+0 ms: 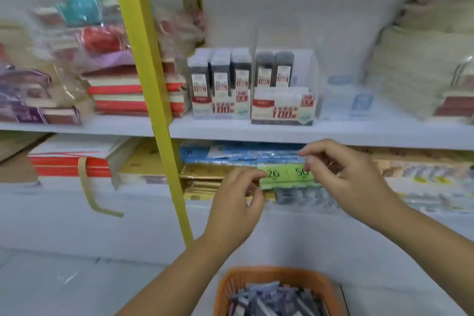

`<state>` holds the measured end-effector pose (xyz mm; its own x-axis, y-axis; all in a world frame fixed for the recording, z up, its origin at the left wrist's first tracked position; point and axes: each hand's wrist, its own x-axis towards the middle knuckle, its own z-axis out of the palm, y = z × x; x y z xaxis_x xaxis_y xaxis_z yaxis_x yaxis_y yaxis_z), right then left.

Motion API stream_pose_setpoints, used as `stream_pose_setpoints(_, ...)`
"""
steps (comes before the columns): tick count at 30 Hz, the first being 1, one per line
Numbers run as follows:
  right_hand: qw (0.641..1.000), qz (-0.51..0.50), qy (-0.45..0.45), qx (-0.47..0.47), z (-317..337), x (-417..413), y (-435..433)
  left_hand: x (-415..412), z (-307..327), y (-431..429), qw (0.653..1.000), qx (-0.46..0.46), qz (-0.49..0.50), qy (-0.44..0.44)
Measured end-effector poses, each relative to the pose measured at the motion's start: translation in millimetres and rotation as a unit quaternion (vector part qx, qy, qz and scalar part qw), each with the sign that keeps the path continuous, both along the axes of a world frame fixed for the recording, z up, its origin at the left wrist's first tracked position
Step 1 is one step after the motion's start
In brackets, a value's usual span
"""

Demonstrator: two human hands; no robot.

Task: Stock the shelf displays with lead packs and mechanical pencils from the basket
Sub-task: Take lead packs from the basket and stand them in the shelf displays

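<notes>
yellow post (154,100) left of displays (252,87), right display half-empty

Both hands (234,205) (343,174) hover, fingers loosely curled, between orange basket (225,287) and lead-pack displays (282,110)

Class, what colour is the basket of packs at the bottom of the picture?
Orange. The basket shows best in the head view, the only one here.
</notes>
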<state>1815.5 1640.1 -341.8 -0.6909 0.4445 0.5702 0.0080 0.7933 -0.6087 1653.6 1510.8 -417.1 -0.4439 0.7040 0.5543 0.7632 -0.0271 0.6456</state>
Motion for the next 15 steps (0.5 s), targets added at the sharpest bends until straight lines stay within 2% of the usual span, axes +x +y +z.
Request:
stream_pose_setpoints(2,0.987,-0.006,-0.144,-0.065,-62,12,5,6,-43,-10,0.987,-0.151,-0.051,-0.019)
stream_pose_setpoints(4,0.948,-0.020,-0.284,-0.145,-132,25,10,9,-92,-21,0.953,-0.292,-0.070,-0.036)
stream_pose_setpoints(6,0.911,-0.048,-0.361,-0.191,-203,39,9,13,-141,-33,0.916,-0.390,-0.071,-0.070)
stream_pose_setpoints(10,0.869,-0.094,-0.428,-0.229,-310,62,-4,20,-224,-53,0.862,-0.487,-0.052,-0.131)
stream_pose_setpoints(15,0.841,-0.126,-0.488,-0.197,-375,73,-5,30,-292,-63,0.825,-0.530,-0.009,-0.196)
